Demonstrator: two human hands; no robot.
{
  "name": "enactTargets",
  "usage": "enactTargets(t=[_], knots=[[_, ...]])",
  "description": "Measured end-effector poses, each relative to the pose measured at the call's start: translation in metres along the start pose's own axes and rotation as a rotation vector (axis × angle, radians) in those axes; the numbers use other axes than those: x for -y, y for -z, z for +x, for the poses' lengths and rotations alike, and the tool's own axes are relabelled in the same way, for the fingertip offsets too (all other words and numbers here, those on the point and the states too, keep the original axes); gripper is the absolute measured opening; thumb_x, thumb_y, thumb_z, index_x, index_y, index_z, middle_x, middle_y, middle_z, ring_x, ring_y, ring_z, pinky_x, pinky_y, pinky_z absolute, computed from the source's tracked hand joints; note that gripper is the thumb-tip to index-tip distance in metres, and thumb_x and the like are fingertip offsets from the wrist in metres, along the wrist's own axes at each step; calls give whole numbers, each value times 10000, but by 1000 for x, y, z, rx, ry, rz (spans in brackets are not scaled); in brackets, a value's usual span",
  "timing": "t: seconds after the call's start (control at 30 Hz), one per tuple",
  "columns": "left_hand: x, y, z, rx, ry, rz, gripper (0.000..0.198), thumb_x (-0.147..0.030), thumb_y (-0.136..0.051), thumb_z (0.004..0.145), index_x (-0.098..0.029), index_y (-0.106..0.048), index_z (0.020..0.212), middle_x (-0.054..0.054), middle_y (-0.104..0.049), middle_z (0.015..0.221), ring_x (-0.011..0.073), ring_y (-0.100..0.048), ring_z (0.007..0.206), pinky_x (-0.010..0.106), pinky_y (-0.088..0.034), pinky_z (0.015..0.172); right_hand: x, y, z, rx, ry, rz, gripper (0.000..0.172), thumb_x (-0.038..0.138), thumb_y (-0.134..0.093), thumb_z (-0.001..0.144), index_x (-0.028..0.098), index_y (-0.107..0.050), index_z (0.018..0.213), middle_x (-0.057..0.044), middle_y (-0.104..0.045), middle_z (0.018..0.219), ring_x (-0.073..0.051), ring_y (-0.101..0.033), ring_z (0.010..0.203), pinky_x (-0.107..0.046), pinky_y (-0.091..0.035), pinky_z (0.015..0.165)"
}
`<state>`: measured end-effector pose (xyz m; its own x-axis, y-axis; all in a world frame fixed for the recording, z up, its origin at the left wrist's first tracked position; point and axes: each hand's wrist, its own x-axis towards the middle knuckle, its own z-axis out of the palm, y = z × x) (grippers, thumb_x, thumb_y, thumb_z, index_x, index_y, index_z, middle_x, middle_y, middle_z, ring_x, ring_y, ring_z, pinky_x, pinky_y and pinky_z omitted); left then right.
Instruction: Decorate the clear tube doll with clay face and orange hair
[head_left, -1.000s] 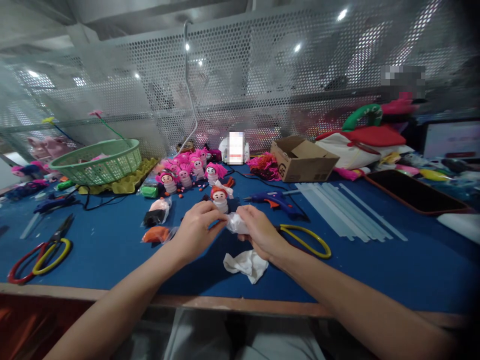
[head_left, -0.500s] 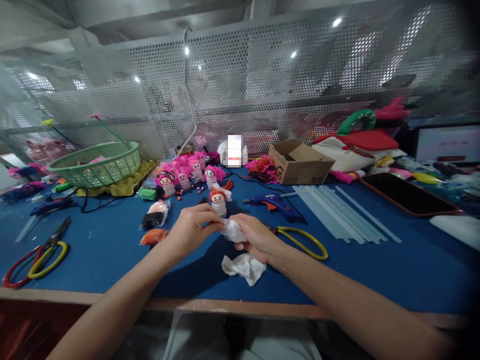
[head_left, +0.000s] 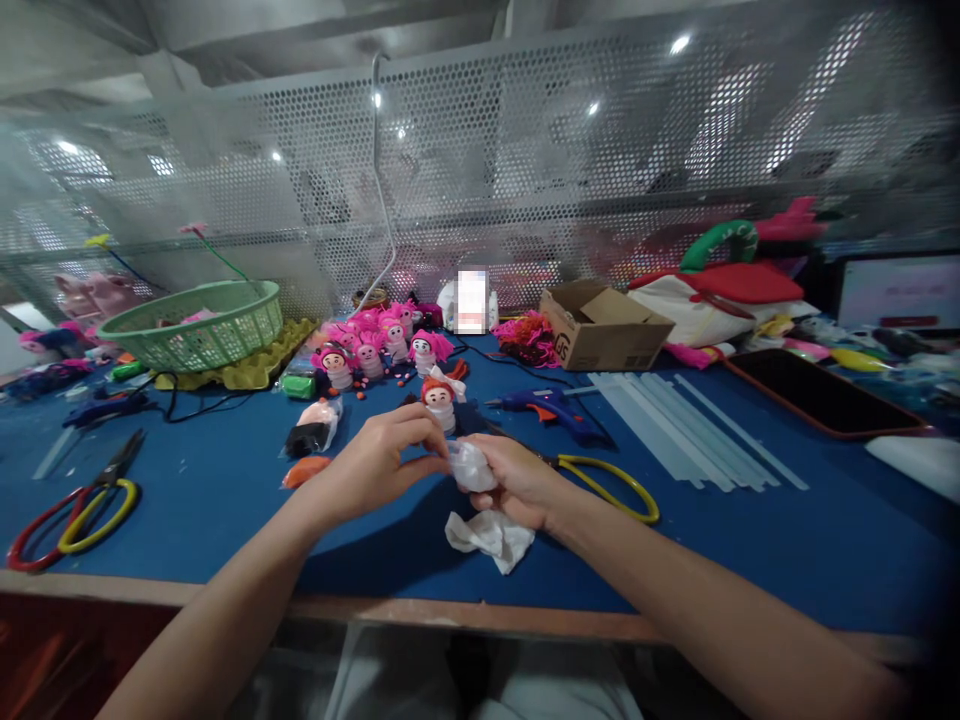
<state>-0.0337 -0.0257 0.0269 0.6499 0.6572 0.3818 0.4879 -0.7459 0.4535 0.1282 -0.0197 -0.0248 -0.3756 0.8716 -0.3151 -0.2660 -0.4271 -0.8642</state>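
Observation:
A small clear plastic bag with something white in it (head_left: 472, 467) is held above the blue table by both hands. My right hand (head_left: 514, 482) is wrapped round its right side. At its left end, the thumb and fingers of my left hand (head_left: 405, 450) pinch the plastic edge. Below the hands lies a crumpled white cloth or tissue (head_left: 493, 538). Just behind them stands a small doll (head_left: 440, 400) with orange hair, a white bow and a white body. Yellow-handled scissors (head_left: 611, 487) lie partly hidden behind my right hand.
Several pink-haired dolls (head_left: 367, 350) stand behind on the left, near a green basket (head_left: 191, 335). Bags of black (head_left: 307, 438) and orange clay-like material (head_left: 306, 471) lie left. A blue glue gun (head_left: 551, 408), glue sticks (head_left: 675, 430), a cardboard box (head_left: 604, 335) and a phone (head_left: 821, 392) are right. More scissors (head_left: 97, 500) lie far left.
The bag has tilted slightly and sits a little lower in the hands, with more of its white content showing. Both hands stay on it. The view has shifted slightly.

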Motion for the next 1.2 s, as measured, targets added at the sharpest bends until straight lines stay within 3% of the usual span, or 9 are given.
enactTargets(t=[0.17, 0.3, 0.37, 0.43, 0.57, 0.67, 0.93, 1.2], knots=[[3, 23, -4, -46, 78, -112, 89, -231, -582, 738, -150, -580, 701, 29, -605, 733, 120, -561, 702, 236, -452, 662, 0, 0, -1, 0, -1, -77, 95, 265, -515, 744, 170, -507, 740, 10, -588, 598, -100, -570, 481, -182, -408, 400], [22, 53, -11, -257, 228, -95, 147, -277, -616, 693, -145, -564, 731, 12, -574, 679, 104, -534, 618, 216, -437, 589, 2, 3, -1, -26, 49, -97, 113, 246, -489, 791, 161, -497, 717, -4, -600, 681, -74, -553, 512, -179, -418, 439], [38, 59, -10, -419, 308, -8, 229, -284, -621, 671, -156, -568, 853, -2, -568, 689, 100, -532, 600, 212, -432, 579, 3, 4, -2, -26, 67, -107, 155, 261, -482, 804, 154, -499, 693, -1, -582, 665, -60, -516, 490, -166, -387, 419], [58, 58, -7, -473, 419, 107, 303, -286, -579, 688, -161, -568, 964, -10, -561, 664, 105, -538, 582, 217, -431, 580, 3, 5, -2, -22, 78, -107, 197, 283, -484, 807, 152, -490, 659, 8, -559, 627, -53, -480, 461, -160, -351, 399], [92, 48, -1, -341, 657, 402, 278, -299, -532, 700, -145, -620, 914, 28, -630, 696, 145, -586, 643, 224, -425, 600, 2, 5, -3, -20, 91, -83, 249, 301, -468, 817, 149, -478, 620, 23, -517, 562, -45, -420, 423, -155, -287, 372], [104, 43, -1, -252, 738, 492, 265, -293, -519, 704, -143, -629, 892, 51, -661, 730, 169, -607, 700, 231, -430, 639, 2, 4, -3, -29, 69, -54, 225, 253, -451, 827, 138, -506, 642, 23, -505, 558, -42, -407, 426, -156, -273, 374], [105, 42, -4, -239, 773, 627, 342, -352, -518, 710, -166, -589, 989, 73, -667, 877, 208, -609, 801, 270, -434, 709, 5, 2, -5, -10, 35, -27, 266, 267, -440, 843, 130, -504, 624, 26, -482, 529, -39, -398, 417, -154, -253, 373], [108, 44, -5, -198, 835, 676, 285, -313, -494, 725, -165, -617, 935, 89, -679, 888, 250, -613, 846, 298, -441, 684, 4, 4, -3, 13, 28, 4, 262, 271, -453, 834, 133, -502, 616, 23, -488, 527, -41, -405, 419, -154, -258, 373]])
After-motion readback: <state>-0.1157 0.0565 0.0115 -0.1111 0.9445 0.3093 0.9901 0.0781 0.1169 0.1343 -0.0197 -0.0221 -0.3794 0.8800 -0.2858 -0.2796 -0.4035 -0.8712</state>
